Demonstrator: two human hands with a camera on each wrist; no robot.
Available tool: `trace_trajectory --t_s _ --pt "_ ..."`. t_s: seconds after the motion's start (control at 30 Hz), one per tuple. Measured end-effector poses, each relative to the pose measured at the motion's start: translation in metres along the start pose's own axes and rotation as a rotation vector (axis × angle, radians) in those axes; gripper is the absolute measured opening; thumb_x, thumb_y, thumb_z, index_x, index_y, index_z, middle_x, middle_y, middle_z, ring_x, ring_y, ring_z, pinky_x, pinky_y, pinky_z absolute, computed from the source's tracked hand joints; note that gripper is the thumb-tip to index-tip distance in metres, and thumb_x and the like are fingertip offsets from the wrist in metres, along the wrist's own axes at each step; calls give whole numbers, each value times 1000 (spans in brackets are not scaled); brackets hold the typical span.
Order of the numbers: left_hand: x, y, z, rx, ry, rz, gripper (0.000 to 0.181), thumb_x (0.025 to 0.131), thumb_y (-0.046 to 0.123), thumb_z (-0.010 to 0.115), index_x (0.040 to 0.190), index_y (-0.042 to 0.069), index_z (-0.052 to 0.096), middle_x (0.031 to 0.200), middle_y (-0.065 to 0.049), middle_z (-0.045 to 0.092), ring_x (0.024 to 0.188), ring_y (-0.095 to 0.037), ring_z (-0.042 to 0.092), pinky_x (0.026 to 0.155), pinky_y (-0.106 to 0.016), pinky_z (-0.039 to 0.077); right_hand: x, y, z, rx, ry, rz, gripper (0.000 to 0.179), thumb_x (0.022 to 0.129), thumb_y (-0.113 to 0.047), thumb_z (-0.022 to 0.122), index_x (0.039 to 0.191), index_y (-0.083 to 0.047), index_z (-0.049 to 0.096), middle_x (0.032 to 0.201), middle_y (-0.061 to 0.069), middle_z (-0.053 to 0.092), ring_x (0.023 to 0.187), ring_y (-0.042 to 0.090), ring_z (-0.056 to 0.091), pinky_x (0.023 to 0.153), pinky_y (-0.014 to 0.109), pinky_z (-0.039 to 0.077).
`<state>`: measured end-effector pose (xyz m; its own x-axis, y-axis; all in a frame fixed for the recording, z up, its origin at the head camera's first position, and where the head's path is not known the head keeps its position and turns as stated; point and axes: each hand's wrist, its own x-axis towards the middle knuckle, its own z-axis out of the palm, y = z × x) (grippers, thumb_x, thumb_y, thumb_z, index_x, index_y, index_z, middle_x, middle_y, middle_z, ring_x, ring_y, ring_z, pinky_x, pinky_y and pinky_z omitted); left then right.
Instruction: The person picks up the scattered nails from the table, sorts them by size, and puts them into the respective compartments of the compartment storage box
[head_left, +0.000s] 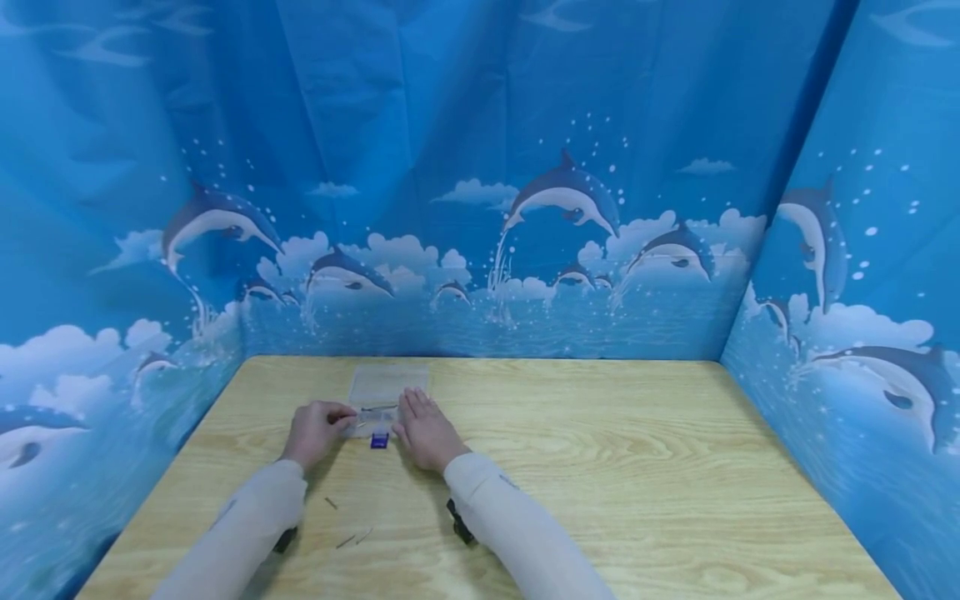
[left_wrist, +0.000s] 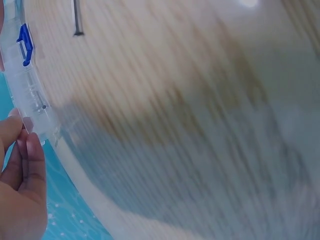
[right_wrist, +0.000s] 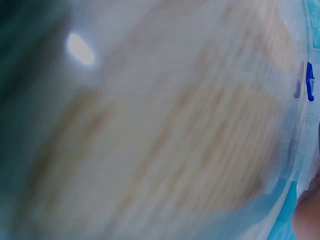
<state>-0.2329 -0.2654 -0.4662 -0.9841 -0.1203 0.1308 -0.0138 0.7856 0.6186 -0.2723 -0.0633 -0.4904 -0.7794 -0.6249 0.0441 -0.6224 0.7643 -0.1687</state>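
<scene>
A small clear plastic box (head_left: 358, 431) with a blue latch (head_left: 379, 441) stands at the back left of the table, its clear lid (head_left: 390, 383) laid back behind it. My left hand (head_left: 313, 432) pinches the box's left end between thumb and fingers; in the left wrist view the fingertips (left_wrist: 34, 145) meet at the clear wall. My right hand (head_left: 429, 432) rests against the box's right end, fingers straight and together. Thin dark nails (left_wrist: 40, 101) lie inside the box. The right wrist view shows the blue latch (right_wrist: 310, 81) and only a sliver of the hand.
On the wooden table (head_left: 600, 467), several loose nails lie nearer the front: a short one (head_left: 331, 503), a dark one (head_left: 346, 542) and a thin one (head_left: 364, 536). A blue dolphin-print curtain (head_left: 450, 208) encloses the back and sides.
</scene>
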Motion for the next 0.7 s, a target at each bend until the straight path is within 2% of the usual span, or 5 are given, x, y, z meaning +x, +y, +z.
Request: trace_trajectory --t_s 0.27,0.47,0.57,0.7 --pt "1 -2 -3 -30 -26 0 11 88 8 68 97 3 73 94 -12 71 84 -22 65 74 -39 55 1 2 3 -6 -6 1 57 106 -39 23 152 -7 18 159 9 15 147 23 11 119 34 11" --pt "-5 -6 -13 -85 -60 72 16 89 11 68 101 1 71 97 -13 71 87 -23 66 77 -40 56 1 2 3 0 -5 -1 57 105 -39 24 152 -6 19 159 9 16 147 23 11 119 34 12" --pt "-11 -8 -20 -103 -91 108 17 89 10 68 103 1 71 98 -12 71 87 -23 66 77 -38 56 1 2 4 3 -7 -6 58 105 -40 24 152 -6 18 159 10 16 147 23 11 119 34 12" --pt "-22 -11 -30 -108 -169 133 20 89 11 67 106 1 70 100 -11 71 88 -20 65 77 -36 56 1 2 3 -4 -3 -5 58 105 -40 23 152 -6 19 159 10 16 147 23 11 119 35 12"
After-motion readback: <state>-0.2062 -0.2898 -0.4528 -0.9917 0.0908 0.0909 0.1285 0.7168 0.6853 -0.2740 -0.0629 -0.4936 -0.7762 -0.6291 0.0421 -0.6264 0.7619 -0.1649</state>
